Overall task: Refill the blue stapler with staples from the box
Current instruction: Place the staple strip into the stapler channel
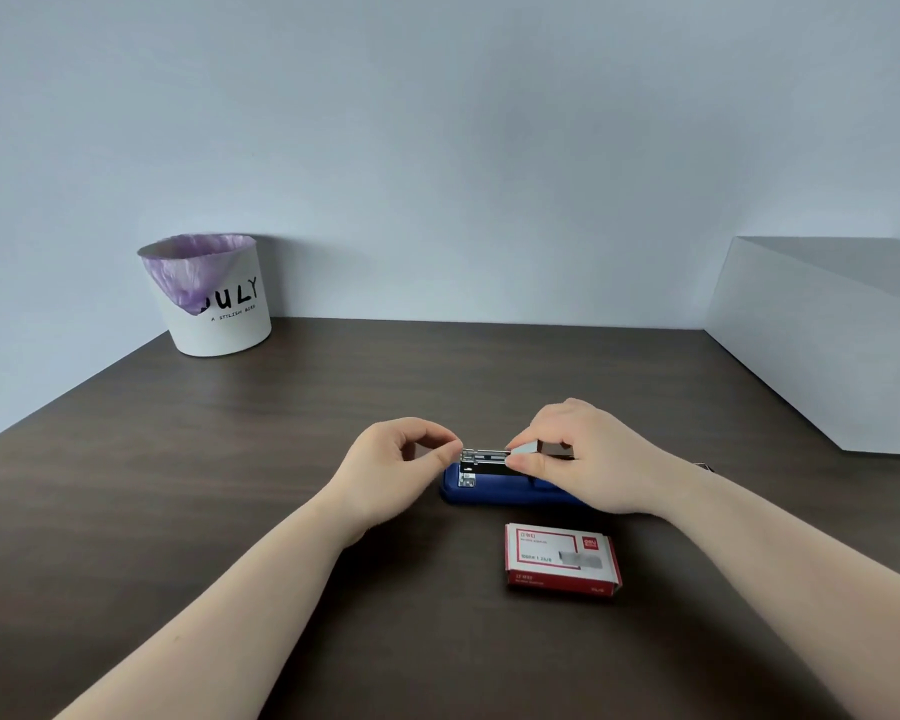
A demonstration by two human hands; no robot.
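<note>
The blue stapler (481, 492) lies on the dark wooden table (230, 485) with its metal magazine channel exposed at the top. My right hand (588, 457) pinches a grey strip of staples (527, 449) over the channel, thumb below and fingers above. My left hand (401, 462) pinches the front tip of the metal channel between thumb and forefinger. The red and white staple box (562, 559) lies shut on the table just in front of the stapler. The stapler's rear part is hidden under my right hand.
A white bin (214, 304) with a purple liner stands at the back left by the wall. A large white box (822, 345) sits at the right. A small dark object peeks out behind my right wrist (703, 466).
</note>
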